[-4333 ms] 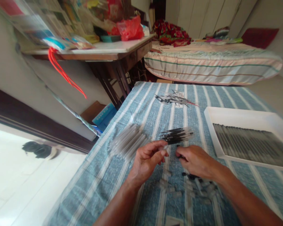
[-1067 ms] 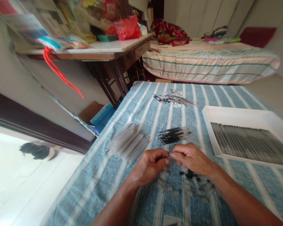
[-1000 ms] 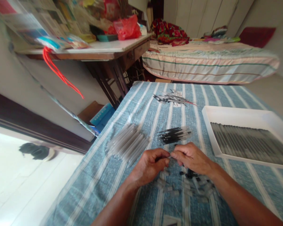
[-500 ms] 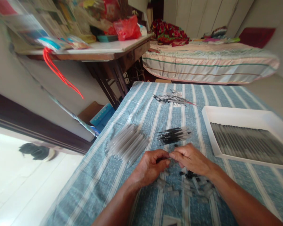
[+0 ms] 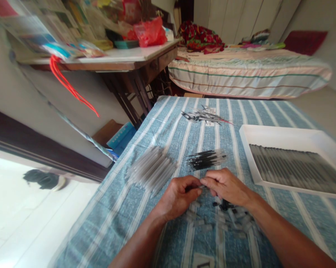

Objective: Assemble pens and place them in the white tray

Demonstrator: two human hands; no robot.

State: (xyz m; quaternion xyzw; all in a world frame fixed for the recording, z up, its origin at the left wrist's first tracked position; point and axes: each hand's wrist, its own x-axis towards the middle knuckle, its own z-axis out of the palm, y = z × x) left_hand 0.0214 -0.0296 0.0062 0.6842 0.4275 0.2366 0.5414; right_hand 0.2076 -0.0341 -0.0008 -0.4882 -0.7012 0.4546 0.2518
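My left hand (image 5: 181,195) and my right hand (image 5: 226,188) meet fingertip to fingertip over the table. Both are closed in a pinch on something small that the fingers mostly hide. Just beyond them lies a bundle of thin black-tipped pen refills (image 5: 205,160). To the left rests a heap of translucent grey pen barrels (image 5: 152,169). Loose clear caps (image 5: 203,225) and a few small black pieces (image 5: 226,204) are scattered below and beside my right wrist.
A white tray (image 5: 244,152) on the right holds rows of grey pens (image 5: 291,165). Farther back lies a pile of thin sticks and refills (image 5: 204,116). A striped blue cloth (image 5: 123,219) covers the table. A cluttered desk (image 5: 114,61) and a bed (image 5: 249,70) stand beyond.
My hands stay pinched together in nearly the same place, the right one shifted very slightly. The view has tilted a little; the piles and tray look unchanged.
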